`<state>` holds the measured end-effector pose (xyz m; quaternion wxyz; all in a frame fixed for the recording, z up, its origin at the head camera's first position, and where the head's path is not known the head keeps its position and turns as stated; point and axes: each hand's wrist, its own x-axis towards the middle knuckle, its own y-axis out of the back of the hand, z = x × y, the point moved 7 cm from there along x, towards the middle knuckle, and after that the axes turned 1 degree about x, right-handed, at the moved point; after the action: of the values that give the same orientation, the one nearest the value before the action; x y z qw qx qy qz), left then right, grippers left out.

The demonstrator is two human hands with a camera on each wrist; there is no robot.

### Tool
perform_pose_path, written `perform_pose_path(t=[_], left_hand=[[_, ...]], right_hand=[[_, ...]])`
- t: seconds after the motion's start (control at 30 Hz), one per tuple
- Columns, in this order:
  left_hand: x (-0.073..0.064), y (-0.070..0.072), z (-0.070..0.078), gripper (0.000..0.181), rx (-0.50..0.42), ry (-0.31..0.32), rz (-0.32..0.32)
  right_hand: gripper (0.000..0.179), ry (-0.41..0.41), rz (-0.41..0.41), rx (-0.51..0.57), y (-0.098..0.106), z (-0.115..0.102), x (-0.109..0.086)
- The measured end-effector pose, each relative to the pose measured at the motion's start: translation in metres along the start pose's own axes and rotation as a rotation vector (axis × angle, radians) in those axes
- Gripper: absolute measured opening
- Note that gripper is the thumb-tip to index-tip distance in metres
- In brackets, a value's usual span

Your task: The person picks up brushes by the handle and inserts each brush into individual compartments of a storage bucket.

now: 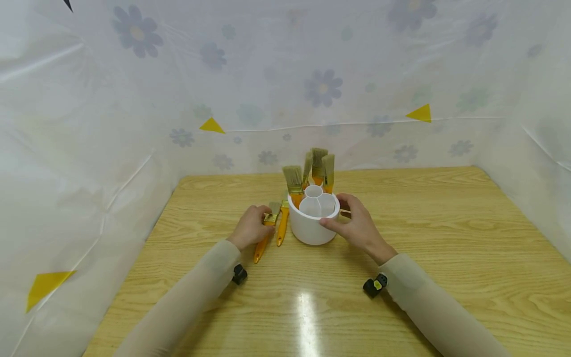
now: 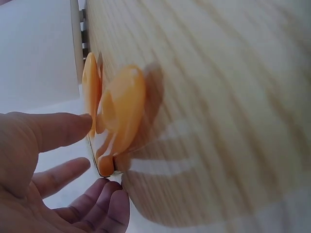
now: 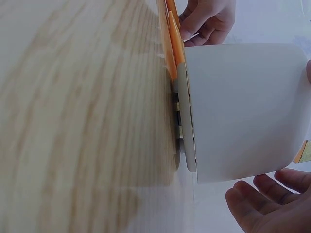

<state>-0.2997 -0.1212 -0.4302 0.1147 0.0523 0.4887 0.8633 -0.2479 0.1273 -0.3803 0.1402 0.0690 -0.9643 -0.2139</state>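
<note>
A white round holder [image 1: 312, 230] with inner compartments stands on the table, several paintbrushes [image 1: 318, 161] upright in it with bristles up. My right hand [image 1: 357, 225] grips its right side, thumb on the near wall; in the right wrist view the fingers lie along the white wall. To the left of the holder, my left hand [image 1: 253, 228] pinches a flat paintbrush [image 1: 261, 248] with an orange handle, low over the tabletop. Another orange-handled paintbrush [image 1: 282, 228] lies between that hand and the holder. In the left wrist view, the thumb [image 2: 73, 128] is right at the orange handles.
The wood-grain table [image 1: 446, 223] reaches back to a flower-patterned plastic sheet [image 1: 267, 74], with more sheeting along both sides. Yellow triangles [image 1: 419, 113] mark the sheet. A small black device [image 1: 374, 285] sits on each wrist.
</note>
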Motion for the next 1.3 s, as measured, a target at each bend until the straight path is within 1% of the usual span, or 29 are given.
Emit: perform_pose_path(t=[0.1,0.2,0.33,0.6,1.03,1.3], left_hand=[[0.001,-0.001,0.0,0.042,0.008,-0.012,0.003],[0.002,-0.001,-0.001,0.04,0.016,-0.025,0.011],[0.003,0.0,-0.004,0.04,0.003,-0.023,0.011],[0.002,0.001,-0.01,0.043,-0.008,0.008,0.009],[0.004,0.004,-0.012,0.047,-0.035,0.025,0.03],[0.005,0.006,-0.013,0.043,-0.01,0.009,0.042]], right_hand=[[0.071,0.004,-0.001,-0.001,0.001,-0.009,-0.003],[0.074,0.013,0.009,-0.006,0.0,0.008,0.002],[0.079,0.018,0.024,-0.015,-0.002,0.032,0.009],[0.078,0.012,0.027,-0.02,-0.001,0.033,0.009],[0.079,0.003,0.022,-0.016,-0.002,0.034,0.009],[0.08,0.0,0.024,-0.024,-0.001,0.034,0.008]])
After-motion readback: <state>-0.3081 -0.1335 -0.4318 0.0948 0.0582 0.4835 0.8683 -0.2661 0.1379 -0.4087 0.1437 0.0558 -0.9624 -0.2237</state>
